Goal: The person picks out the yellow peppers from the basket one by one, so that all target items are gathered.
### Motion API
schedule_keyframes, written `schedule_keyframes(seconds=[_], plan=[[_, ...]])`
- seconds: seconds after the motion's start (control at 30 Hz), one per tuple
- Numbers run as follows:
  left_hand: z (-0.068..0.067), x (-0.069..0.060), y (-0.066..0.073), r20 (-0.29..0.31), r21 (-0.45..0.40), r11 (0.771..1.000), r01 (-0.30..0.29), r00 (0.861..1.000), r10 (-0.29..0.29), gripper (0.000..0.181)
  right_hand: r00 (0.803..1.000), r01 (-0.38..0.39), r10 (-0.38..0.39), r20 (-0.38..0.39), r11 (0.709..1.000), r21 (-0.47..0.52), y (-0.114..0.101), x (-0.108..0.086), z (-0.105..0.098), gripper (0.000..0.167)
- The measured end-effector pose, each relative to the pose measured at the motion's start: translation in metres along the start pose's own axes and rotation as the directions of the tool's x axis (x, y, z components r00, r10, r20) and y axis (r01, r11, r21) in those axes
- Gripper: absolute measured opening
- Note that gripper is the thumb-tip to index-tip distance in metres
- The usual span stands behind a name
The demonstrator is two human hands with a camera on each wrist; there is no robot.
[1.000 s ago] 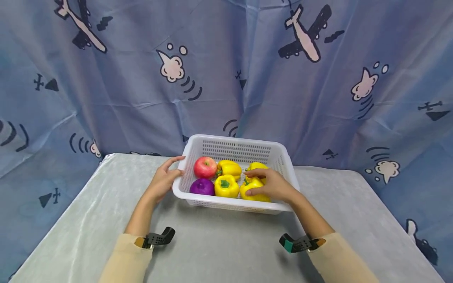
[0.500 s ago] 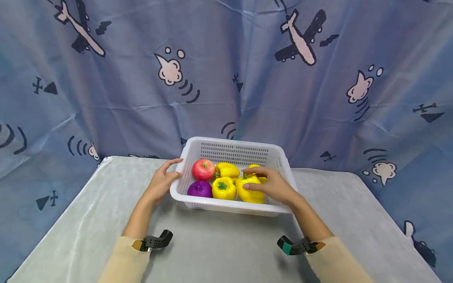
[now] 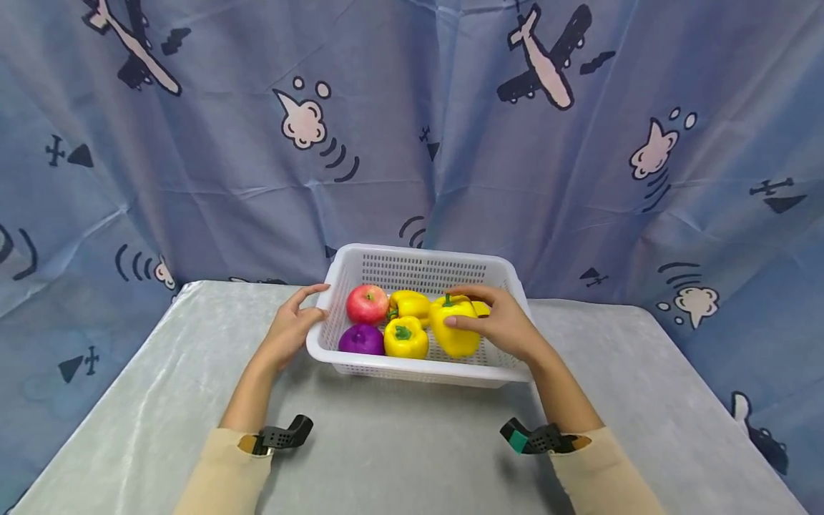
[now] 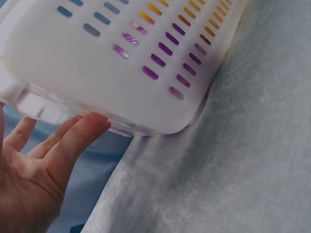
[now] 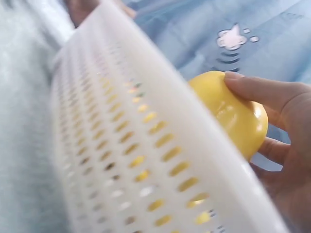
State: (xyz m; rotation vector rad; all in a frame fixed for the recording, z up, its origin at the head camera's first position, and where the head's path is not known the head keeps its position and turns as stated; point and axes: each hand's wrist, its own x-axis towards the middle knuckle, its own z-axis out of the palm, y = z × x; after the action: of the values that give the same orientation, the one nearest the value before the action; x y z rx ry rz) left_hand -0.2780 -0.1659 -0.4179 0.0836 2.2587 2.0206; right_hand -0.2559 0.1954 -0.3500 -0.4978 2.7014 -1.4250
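A white perforated basket (image 3: 412, 368) holds a red apple (image 3: 368, 305), a purple round vegetable or fruit (image 3: 362, 340) and several yellow bell peppers. My right hand (image 3: 498, 322) grips one yellow bell pepper (image 3: 454, 332) between thumb and fingers, its green stem upward. In the right wrist view that pepper (image 5: 233, 114) shows above the basket's near rim. Another yellow pepper (image 3: 481, 308) is mostly hidden behind this hand. My left hand (image 3: 292, 329) touches the basket's left end with thumb and fingers spread; in the left wrist view the fingertips (image 4: 95, 119) meet the wall near the rim.
Two more yellow peppers, one at the front (image 3: 406, 338) and one lying behind it (image 3: 412, 305), sit beside the apple. The basket stands on a table with a pale grey cloth (image 3: 399, 443). A blue patterned curtain (image 3: 386, 143) hangs behind the table.
My right hand has lifted the yellow bell pepper a little and shifted it left, turning it more upright. The left hand stays at the basket's left end.
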Motion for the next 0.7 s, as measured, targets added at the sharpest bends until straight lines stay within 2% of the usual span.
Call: schedule_keyframes(seconds=[0.33,0.57,0.7], plan=[[0.001,0.0,0.0,-0.001,0.012,1.0,-0.013,1.0,0.013,0.056,0.986,0.101,-0.096,-0.133,0.994,0.031,-0.003,-0.011,-0.033,0.048],[-0.002,-0.002,-0.001,0.01,-0.011,1.0,-0.023,1.0,0.023,0.056,0.954,0.19,-0.171,-0.246,0.98,0.054,0.002,-0.022,-0.054,0.046],[0.0,0.0,0.0,0.019,-0.019,0.999,-0.037,0.999,0.037,0.056,0.931,0.197,-0.178,-0.317,0.98,0.028,0.006,-0.025,-0.065,0.046]])
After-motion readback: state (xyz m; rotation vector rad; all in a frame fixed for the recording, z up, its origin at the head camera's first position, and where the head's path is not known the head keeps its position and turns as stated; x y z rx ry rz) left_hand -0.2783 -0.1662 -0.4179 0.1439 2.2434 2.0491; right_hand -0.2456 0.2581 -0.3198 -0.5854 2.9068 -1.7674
